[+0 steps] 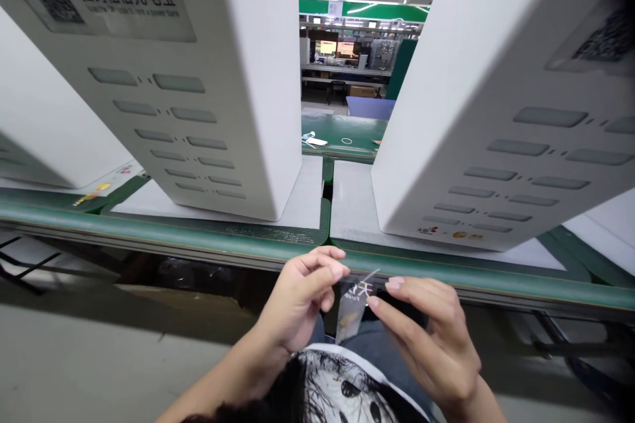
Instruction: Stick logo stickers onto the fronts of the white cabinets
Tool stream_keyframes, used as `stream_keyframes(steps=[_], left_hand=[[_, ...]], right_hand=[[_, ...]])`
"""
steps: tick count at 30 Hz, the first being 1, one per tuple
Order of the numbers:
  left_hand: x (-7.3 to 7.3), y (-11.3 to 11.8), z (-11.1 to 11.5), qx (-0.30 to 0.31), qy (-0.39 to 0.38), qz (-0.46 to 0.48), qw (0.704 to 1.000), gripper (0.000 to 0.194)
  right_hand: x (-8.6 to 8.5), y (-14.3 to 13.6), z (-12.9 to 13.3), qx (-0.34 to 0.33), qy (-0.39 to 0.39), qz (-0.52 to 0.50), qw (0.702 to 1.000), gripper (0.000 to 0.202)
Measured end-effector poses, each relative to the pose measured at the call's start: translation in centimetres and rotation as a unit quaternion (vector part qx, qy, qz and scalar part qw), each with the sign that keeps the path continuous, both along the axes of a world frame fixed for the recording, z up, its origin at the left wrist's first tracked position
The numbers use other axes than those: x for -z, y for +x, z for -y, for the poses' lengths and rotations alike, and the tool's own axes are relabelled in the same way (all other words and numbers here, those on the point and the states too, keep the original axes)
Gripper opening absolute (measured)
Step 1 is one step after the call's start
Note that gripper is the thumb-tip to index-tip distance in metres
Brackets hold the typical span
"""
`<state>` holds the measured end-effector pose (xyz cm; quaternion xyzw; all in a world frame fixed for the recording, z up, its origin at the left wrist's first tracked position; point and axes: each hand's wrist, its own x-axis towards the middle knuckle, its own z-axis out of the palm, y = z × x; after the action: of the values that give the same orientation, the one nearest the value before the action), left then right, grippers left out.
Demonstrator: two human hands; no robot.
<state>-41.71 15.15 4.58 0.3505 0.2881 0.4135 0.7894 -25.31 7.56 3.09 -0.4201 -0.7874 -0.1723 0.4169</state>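
Note:
A see-through printed sticker [350,318], with white characters and a yellowish mark, hangs over my lap just below the bench edge. My left hand [308,294] is closed, its thumb and forefinger pinching the sticker's upper left edge. To the right, my right hand [432,334] has its thumb and fingers apart. One of its fingertips lies at the sticker's right edge; whether it touches is not clear. Beyond my hands stand two white power bank rental cabinets, the left cabinet [262,79] and the right cabinet [436,86], each with rows of slots.
The cabinets rest on white sheets [354,195] over a green conveyor line [278,248]. Between them, a green work surface [362,129] holds small white items [315,141]. Parts of more white cabinets show at the far left and right. A cardboard piece [198,304] lies under the line.

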Motion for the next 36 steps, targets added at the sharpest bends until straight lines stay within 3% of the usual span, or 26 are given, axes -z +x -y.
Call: stream_keyframes(steps=[4,9,12,14,16,18,20,21,25,28,32,36], left_hand=[[-0.8,-0.5,-0.9,-0.038,-0.145,0.025,0.988,0.015],[-0.9,-0.7,-1.3,-0.086,-0.156,0.053,0.983,0.008],[-0.4,-0.9,-1.0,-0.092,-0.062,0.049,0.993,0.011],[0.0,-1.2,-0.5,-0.093,0.1,-0.004,0.991,0.022],[0.4,-1.4,0.1,-0.097,0.305,-0.132,0.938,0.042],[1.0,-1.4,0.6,-0.113,0.457,-0.279,0.837,0.048],[1.5,-1.4,0.8,-0.131,0.523,-0.375,0.754,0.041],[1.8,-1.4,0.8,-0.14,0.539,-0.396,0.73,0.038],[2.7,-2.0,0.6,-0.159,0.58,-0.424,0.678,0.033],[3.4,-3.1,0.7,-0.16,0.587,-0.416,0.676,0.031],[4.4,-4.9,0.9,-0.217,0.522,-0.393,0.725,0.004],[5.0,-6.4,0.2,-0.309,0.45,-0.38,0.747,0.036]], right_hand=[[0.2,-0.1,0.1,0.0,0.014,-0.026,1.0,0.023],[0.2,-0.5,0.1,-0.015,0.007,-0.047,0.999,0.023],[0.2,-0.7,0.0,-0.016,0.011,-0.051,0.998,0.023],[0.0,-0.9,-0.2,-0.002,0.011,-0.063,0.998,0.024],[-0.4,-1.1,-0.3,0.014,0.009,-0.079,0.997,0.026],[-0.9,-1.4,-0.5,0.019,0.01,-0.092,0.996,0.025],[-1.5,-1.6,-0.7,0.023,0.014,-0.096,0.995,0.023],[-1.8,-1.6,-0.8,0.031,0.02,-0.097,0.995,0.021],[-2.7,-0.9,-1.3,0.093,0.053,-0.106,0.989,0.019],[-3.0,0.3,-1.6,0.148,0.077,-0.126,0.978,0.018],[-2.9,1.6,-2.0,0.195,0.086,-0.146,0.966,0.014],[-2.5,1.6,-1.9,0.196,0.082,-0.146,0.966,0.011]])
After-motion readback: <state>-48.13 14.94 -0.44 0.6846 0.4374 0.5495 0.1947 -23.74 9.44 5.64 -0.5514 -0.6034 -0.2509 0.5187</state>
